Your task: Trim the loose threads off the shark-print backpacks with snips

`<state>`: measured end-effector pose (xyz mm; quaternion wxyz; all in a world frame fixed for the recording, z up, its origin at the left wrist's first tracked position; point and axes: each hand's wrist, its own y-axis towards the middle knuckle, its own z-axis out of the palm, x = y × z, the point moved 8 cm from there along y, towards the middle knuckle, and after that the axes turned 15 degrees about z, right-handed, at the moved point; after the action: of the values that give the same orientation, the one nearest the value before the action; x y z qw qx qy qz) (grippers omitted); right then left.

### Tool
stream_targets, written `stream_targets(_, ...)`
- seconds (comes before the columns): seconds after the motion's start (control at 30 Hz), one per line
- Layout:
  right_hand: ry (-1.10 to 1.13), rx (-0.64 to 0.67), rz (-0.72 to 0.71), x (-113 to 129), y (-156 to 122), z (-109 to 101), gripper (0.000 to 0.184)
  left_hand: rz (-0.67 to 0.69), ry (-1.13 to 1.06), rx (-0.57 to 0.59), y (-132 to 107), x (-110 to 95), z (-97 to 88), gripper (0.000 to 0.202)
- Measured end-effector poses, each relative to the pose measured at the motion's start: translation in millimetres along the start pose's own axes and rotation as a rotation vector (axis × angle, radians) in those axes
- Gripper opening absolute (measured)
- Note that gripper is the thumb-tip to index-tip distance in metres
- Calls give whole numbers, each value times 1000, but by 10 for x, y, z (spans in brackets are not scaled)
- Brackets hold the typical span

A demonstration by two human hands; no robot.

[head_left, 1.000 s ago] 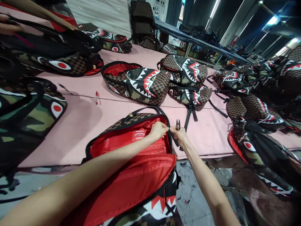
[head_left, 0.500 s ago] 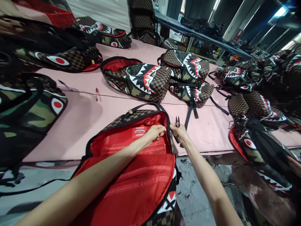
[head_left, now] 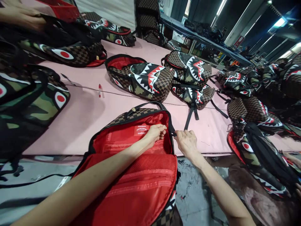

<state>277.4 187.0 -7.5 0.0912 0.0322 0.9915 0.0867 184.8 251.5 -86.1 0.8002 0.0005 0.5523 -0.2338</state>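
An open backpack (head_left: 131, 116) with a checkered brown shell and red lining lies at the near edge of the pink table (head_left: 82, 122). Its front flap (head_left: 141, 188) hangs down toward me. My left hand (head_left: 155, 133) reaches inside, fingers curled and pinching the red lining just under the right rim, beside a red sewn label (head_left: 141, 129). My right hand (head_left: 187, 141) is closed outside that same rim. It grips a black bit of the zipper edge (head_left: 173, 134). Nothing else shows in this hand.
Several shark-mouth backpacks lie across the table, the closest one (head_left: 145, 80) just beyond the open one. More are piled at right (head_left: 258, 147) and left (head_left: 30, 103). A red pen (head_left: 100, 90) lies on the table. Another person's hand (head_left: 21, 15) rests on a bag at top left.
The small snips that stuck up from my right hand no longer show. That hand has dropped and closed on the rim's edge. My left hand has slid slightly down inside the rim.
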Motion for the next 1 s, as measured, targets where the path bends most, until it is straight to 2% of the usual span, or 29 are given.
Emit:
stream_targets(0.13, -25, -5, -46, 85, 11, 2, 19, 40, -26, -11, -6, -39, 9, 13)
stream_targets(0.23, 6, -16, -11, -2, 48, -27, 20, 67, -40, -38, 18, -61, -37, 15)
stream_targets(0.4, 45, -128, 45, -168, 267, -143, 19, 106, -65, -66, 54, -92, -95, 16)
stream_targets(0.6, -43, -150, -42, -33, 493, -112, 22, 141, -82, -37, 51, -116, -49, 14)
stream_targets(0.73, -48, -144, -81, 4, 509, -97, 25, 149, -108, -21, 51, -121, -32, 14)
stream_targets(1.0, 6, -178, -29, -80, 463, -144, 22, 202, -210, -81, 73, -166, -102, 18)
